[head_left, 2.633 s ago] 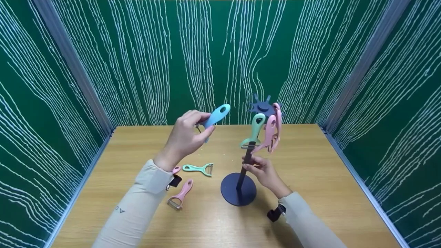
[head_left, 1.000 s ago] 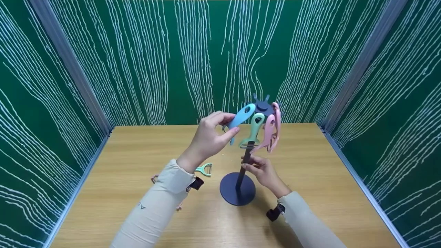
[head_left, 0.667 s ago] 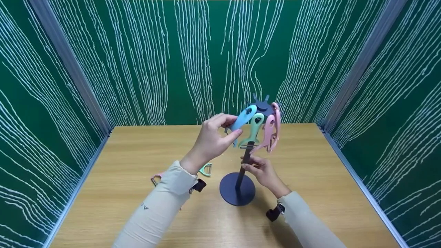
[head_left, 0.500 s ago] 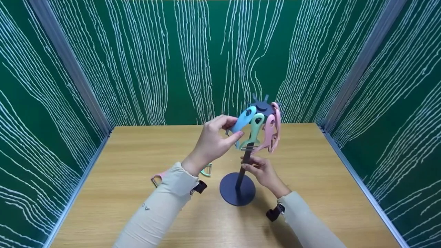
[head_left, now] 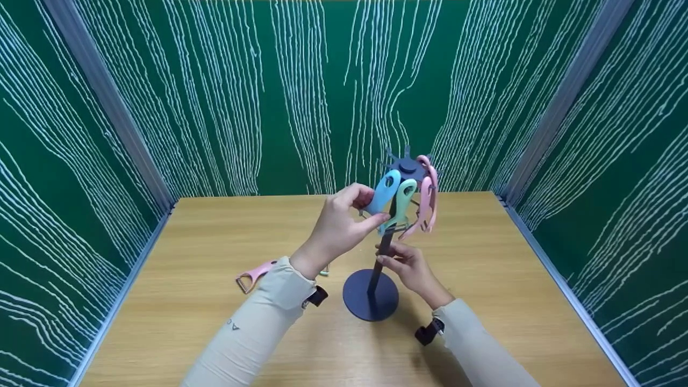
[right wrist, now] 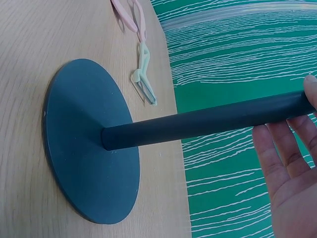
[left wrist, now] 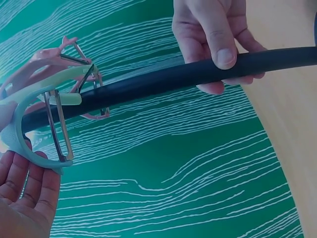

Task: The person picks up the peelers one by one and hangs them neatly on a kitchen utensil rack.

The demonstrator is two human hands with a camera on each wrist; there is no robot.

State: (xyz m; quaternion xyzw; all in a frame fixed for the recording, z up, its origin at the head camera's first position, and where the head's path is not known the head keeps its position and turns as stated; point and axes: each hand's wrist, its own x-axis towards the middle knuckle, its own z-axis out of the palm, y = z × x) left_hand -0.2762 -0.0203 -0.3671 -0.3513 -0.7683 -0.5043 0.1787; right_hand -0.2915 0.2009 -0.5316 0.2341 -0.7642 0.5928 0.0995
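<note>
In the head view my left hand (head_left: 344, 220) pinches a light blue Y-shaped peeler (head_left: 384, 193) between thumb and fingers. The hole in its handle is at one of the hooks of a dark upright stand (head_left: 371, 303). The left wrist view shows the peeler's twin metal strips (left wrist: 58, 126) beside the pole. A green peeler (head_left: 407, 196) hangs right next to it, and pink peelers (head_left: 425, 200) hang further right. Lower down, my right hand (head_left: 411, 271) grips the pole (right wrist: 208, 121) with its thumb against the fingers.
A pink peeler (head_left: 257, 273) lies on the wooden table (head_left: 204, 231), partly covered by my left sleeve (head_left: 252, 328). In the right wrist view, a green peeler (right wrist: 143, 62) lies near pink handles (right wrist: 126, 16). Bare hooks (head_left: 407, 151) point backward. Green, white-lined walls (head_left: 301, 97) enclose the table.
My left hand has brought the blue peeler rightward to the stand and lowered it at a hook. Most recently the hook top has turned, shifting the green peeler right. My right hand stays on the pole.
</note>
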